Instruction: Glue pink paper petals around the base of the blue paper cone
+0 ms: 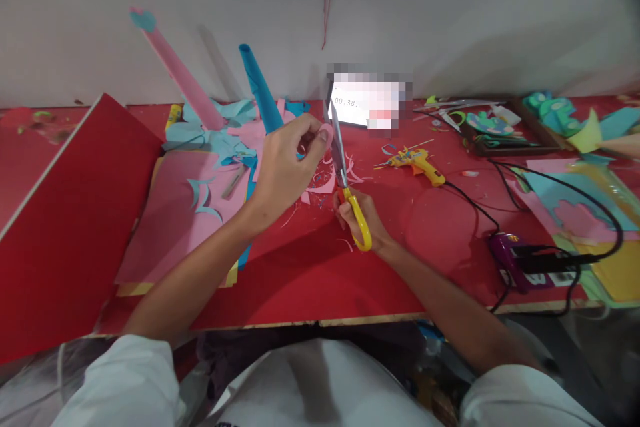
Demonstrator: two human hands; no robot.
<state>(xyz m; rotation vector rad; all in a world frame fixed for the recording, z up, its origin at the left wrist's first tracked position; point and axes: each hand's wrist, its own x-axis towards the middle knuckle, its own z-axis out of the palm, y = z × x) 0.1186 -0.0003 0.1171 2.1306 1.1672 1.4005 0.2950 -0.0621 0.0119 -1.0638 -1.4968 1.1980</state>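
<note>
Yellow-handled scissors (364, 235) are gripped by the right hand (377, 219), partly hidden behind the handle. Left of the scissors' blades, a small pink paper piece (327, 133) is pinched by the left hand (284, 163); whether it is touched by them cannot be told. Below the blades, pink scraps (327, 184) are partly covered. Behind the scissors, a screen (356, 107) is half obscured by pixelation.
</note>
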